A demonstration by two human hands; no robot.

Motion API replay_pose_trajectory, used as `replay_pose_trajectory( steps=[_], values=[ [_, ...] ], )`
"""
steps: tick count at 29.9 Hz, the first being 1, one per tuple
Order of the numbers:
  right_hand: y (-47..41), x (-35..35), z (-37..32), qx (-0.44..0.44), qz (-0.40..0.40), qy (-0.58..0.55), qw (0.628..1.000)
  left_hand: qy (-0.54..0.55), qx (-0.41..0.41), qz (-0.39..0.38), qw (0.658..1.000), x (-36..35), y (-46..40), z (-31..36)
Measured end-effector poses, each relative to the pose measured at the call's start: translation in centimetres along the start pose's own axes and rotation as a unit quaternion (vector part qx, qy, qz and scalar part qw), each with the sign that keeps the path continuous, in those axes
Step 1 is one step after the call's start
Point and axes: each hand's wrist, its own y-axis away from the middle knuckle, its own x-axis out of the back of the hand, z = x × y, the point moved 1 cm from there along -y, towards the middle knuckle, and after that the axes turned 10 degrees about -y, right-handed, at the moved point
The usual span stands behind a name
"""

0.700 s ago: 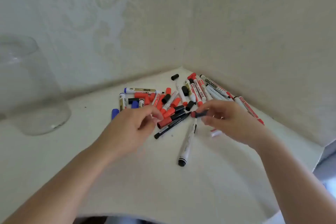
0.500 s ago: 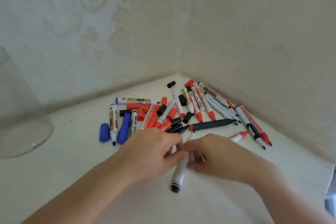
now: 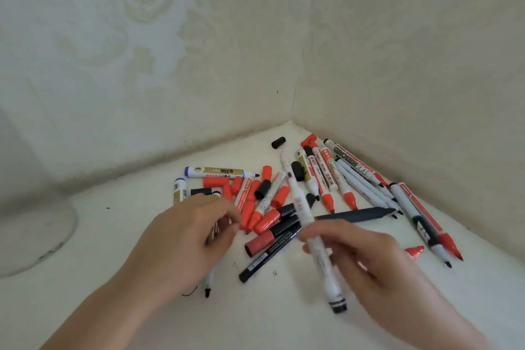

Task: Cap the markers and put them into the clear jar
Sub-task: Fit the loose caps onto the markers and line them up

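Red, black and blue markers and loose caps (image 3: 272,202) lie heaped in the corner of a white table (image 3: 270,327). My right hand (image 3: 366,264) grips a white marker (image 3: 326,273) by its middle, tilted, with its black end toward me. My left hand (image 3: 184,241) rests over the left side of the heap, fingers pinched on a thin marker whose black tip (image 3: 207,291) pokes out below the palm. Only the base of the clear jar (image 3: 34,239) shows, at the far left.
Two patterned walls (image 3: 397,65) meet behind the heap. A lone black cap (image 3: 278,142) lies near the corner. A red cap (image 3: 414,251) sits to the right of my right hand. A dark uncapped marker (image 3: 355,213) lies just beyond that hand.
My right hand has raised the white marker off the table and turned it. My left hand let go of it and moved left onto the heap's left side.
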Motion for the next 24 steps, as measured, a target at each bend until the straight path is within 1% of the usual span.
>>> replay_pose_trajectory(
  steps=[2,3,6,8,10,11,14,16,20,22,24],
  values=[
    [-0.4,0.9,0.3,-0.070,0.034,-0.086,0.993,0.023,-0.010,-0.007,1.000,-0.6,0.1,0.5],
    [-0.8,1.3,0.0,-0.092,0.049,-0.099,0.990,0.025,-0.021,-0.010,0.999,-0.8,0.1,0.8],
    [-2.0,2.5,-0.2,-0.138,0.059,-0.029,0.988,0.022,-0.053,0.002,0.998,-0.9,-0.8,2.0],
    [-3.0,2.9,0.1,-0.134,0.068,0.044,0.988,0.023,-0.061,0.019,0.998,-0.8,-1.9,2.8],
    [-3.8,2.7,0.5,-0.103,0.100,0.114,0.983,0.000,-0.072,0.024,0.997,-0.9,-3.2,3.4],
    [-3.8,2.5,0.8,-0.096,0.121,0.123,0.980,-0.021,-0.079,0.022,0.996,-1.1,-3.8,3.7],
    [-3.3,2.1,1.7,-0.092,0.156,0.105,0.978,-0.087,-0.094,0.012,0.992,-2.0,-5.3,4.8],
    [-3.0,2.5,2.2,-0.087,0.156,0.089,0.980,-0.126,-0.099,0.007,0.987,-2.9,-6.1,5.5],
    [-2.7,3.6,3.2,-0.113,0.149,0.085,0.979,-0.188,-0.093,-0.026,0.977,-4.2,-7.1,6.3],
    [-2.6,3.7,3.4,-0.114,0.142,0.085,0.980,-0.183,-0.085,-0.051,0.978,-4.7,-7.3,6.3],
    [-2.6,3.6,3.4,-0.110,0.125,0.088,0.982,-0.144,-0.064,-0.077,0.984,-4.8,-7.4,6.1]
  ],
)
